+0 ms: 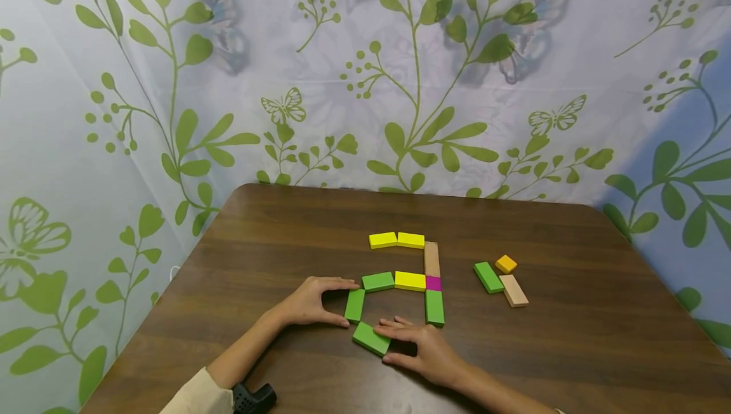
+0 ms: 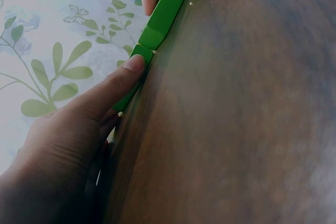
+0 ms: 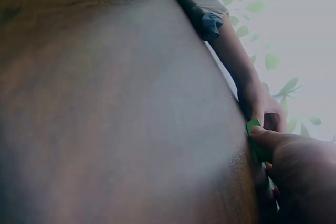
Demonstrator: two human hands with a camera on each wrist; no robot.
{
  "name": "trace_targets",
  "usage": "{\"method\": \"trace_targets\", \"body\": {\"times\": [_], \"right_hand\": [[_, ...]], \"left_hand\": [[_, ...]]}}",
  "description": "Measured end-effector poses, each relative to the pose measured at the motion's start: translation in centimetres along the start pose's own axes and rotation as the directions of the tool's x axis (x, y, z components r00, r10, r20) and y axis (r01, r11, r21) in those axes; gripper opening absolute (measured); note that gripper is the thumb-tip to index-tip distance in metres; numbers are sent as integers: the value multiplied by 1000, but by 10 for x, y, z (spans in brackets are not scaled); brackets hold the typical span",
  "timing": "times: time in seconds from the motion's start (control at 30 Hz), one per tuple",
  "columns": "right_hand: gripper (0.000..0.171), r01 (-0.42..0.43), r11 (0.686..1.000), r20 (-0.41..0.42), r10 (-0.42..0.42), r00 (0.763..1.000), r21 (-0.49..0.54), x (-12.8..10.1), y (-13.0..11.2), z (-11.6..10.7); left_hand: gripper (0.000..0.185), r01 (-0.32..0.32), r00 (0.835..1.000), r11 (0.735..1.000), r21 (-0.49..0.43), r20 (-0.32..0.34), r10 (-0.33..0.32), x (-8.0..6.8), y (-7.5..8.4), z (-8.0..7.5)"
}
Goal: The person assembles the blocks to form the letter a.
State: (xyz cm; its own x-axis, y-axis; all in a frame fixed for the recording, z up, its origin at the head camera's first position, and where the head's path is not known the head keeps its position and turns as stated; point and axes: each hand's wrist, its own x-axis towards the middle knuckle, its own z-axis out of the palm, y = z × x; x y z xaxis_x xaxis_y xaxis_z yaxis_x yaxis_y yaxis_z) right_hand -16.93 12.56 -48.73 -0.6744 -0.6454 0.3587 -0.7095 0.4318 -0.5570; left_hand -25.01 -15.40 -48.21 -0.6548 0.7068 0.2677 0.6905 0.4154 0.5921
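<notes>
My left hand (image 1: pixel 308 301) spans the short green block (image 1: pixel 355 305) at the left of a block outline, forefinger at its far end and thumb at its near end. In the left wrist view the thumb (image 2: pixel 134 64) lies against that block. Nearer me, another green block (image 1: pixel 371 339) lies aslant, its right end pinched between the thumb and fingers of my right hand (image 1: pixel 428 352). In the left wrist view the two green blocks meet end to end. A third green block (image 1: pixel 378 282) sits just beyond my left fingertips, joined to a yellow block (image 1: pixel 410 280).
A magenta block (image 1: pixel 433 283), a tan block (image 1: pixel 431 259) and a green block (image 1: pixel 434 308) form the outline's right side. Two yellow blocks, one being the left yellow block (image 1: pixel 382 240), top it. Loose green (image 1: pixel 488 277), orange (image 1: pixel 506 264) and tan (image 1: pixel 514 291) blocks lie right on the wooden table (image 1: pixel 571 350).
</notes>
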Motion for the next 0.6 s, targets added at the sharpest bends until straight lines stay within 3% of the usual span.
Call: {"method": "trace_targets", "body": {"times": [0.3, 0.6], "right_hand": [[44, -41, 999, -3, 41, 999, -8, -1, 0, 2], [46, 4, 999, -51, -2, 999, 33, 0, 1, -4]], "left_hand": [[62, -7, 1000, 1000, -19, 13, 7, -1, 0, 0], [64, -36, 999, 999, 26, -7, 36, 0, -2, 1]]}}
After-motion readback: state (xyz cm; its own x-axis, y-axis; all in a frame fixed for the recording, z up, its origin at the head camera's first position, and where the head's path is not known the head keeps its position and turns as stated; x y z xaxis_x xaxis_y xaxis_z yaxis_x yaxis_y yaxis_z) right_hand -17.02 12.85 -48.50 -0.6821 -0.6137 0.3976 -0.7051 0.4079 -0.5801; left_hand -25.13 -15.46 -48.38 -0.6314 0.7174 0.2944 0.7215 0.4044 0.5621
